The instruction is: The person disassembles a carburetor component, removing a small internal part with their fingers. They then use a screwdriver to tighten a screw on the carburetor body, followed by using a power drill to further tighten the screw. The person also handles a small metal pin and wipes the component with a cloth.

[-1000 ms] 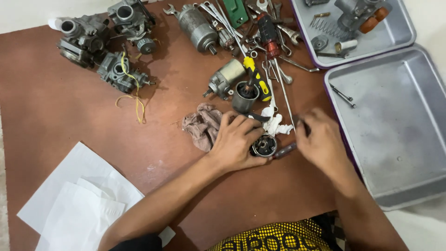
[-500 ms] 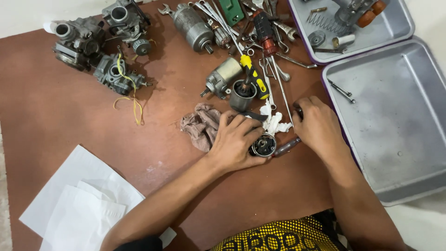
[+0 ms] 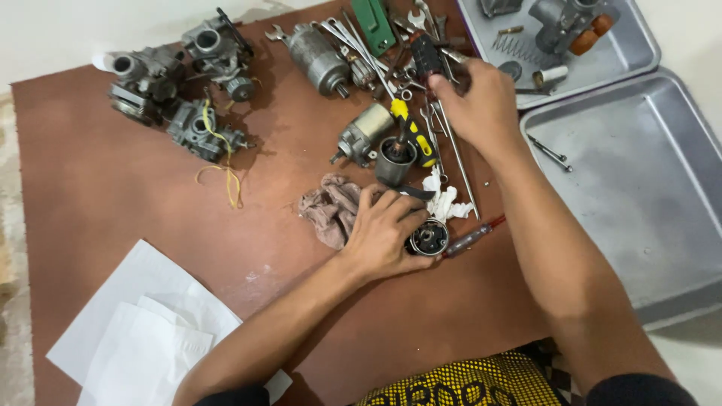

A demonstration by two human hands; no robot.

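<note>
My left hand [image 3: 387, 233] rests on the brown mat and grips a small round metal part [image 3: 429, 239] with a dark centre. A thin red-ended tool [image 3: 474, 235] lies just right of that part. My right hand [image 3: 481, 105] is stretched out to the pile of wrenches and tools [image 3: 410, 53] at the mat's far edge, fingers curled over them; I cannot tell whether it grips one. A yellow-handled screwdriver [image 3: 410, 128] and a grey cylindrical motor [image 3: 365, 135] lie between my hands.
A crumpled cloth [image 3: 331, 210] and white rag [image 3: 447, 199] sit beside my left hand. Several carburettors [image 3: 180, 90] stand at the far left. Two metal trays [image 3: 639, 180] are on the right, the far one holding parts. White paper sheets [image 3: 143, 331] lie near left.
My right hand has left the spot beside the round part and moved away from me to the tool pile. My left hand stays on the round part.
</note>
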